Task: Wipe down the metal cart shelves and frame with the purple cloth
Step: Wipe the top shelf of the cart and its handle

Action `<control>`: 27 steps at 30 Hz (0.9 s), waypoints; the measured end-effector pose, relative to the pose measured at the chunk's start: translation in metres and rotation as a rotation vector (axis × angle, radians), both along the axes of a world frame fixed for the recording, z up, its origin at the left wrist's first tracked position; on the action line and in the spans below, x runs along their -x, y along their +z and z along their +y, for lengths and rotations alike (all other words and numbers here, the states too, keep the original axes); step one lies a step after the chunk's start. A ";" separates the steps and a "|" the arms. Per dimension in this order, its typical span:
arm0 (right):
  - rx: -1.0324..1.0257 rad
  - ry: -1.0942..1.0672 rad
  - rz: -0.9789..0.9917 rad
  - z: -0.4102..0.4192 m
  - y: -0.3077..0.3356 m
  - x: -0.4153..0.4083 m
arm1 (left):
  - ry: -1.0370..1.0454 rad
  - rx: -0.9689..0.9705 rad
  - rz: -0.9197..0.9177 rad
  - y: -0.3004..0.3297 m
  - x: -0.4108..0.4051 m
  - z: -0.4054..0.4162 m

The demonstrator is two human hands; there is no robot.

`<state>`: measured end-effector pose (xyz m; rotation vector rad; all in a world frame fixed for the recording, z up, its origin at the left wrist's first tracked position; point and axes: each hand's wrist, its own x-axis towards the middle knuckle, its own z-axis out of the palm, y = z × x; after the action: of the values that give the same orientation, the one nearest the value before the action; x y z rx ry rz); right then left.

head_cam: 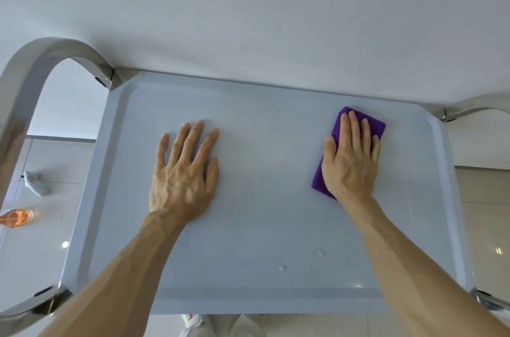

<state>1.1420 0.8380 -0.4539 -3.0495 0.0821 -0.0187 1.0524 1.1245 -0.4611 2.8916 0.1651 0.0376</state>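
Our right hand (350, 160) presses the purple cloth (371, 127) flat under straight fingers on the cart shelf (270, 226); our left hand (183, 174) rests beside it, fingers spread, palm down.

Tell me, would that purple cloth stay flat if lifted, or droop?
The purple cloth would probably droop: it looks like soft folded fabric. It likely slides easily, since the right hand presses it flat on the smooth top shelf. Probably light, too.

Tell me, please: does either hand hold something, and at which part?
Neither hand grips anything. The right hand presses flat on the middle of the purple cloth, fingers straight. The left hand rests flat on the bare top shelf.
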 end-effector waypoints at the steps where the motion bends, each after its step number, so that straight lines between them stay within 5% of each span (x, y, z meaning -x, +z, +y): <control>1: -0.002 -0.060 0.009 0.015 -0.001 -0.001 | -0.001 0.001 -0.004 -0.001 0.000 0.001; 8: -0.079 0.294 0.007 0.112 -0.004 0.118 | -0.010 -0.011 -0.007 -0.002 0.003 0.002; 14: -0.105 0.533 0.061 0.076 -0.001 0.166 | -0.012 0.008 -0.002 0.001 0.003 0.000; 20: -0.024 0.359 -0.007 -0.008 0.001 0.106 | -0.015 0.012 0.001 0.001 0.003 -0.002; 27: 0.003 0.180 -0.039 -0.010 -0.004 0.075 | -0.072 0.047 0.010 0.010 0.011 -0.018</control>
<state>1.0667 0.8276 -0.4578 -3.0450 -0.1947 -0.0663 1.0411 1.1065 -0.4511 2.8488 0.0623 0.0061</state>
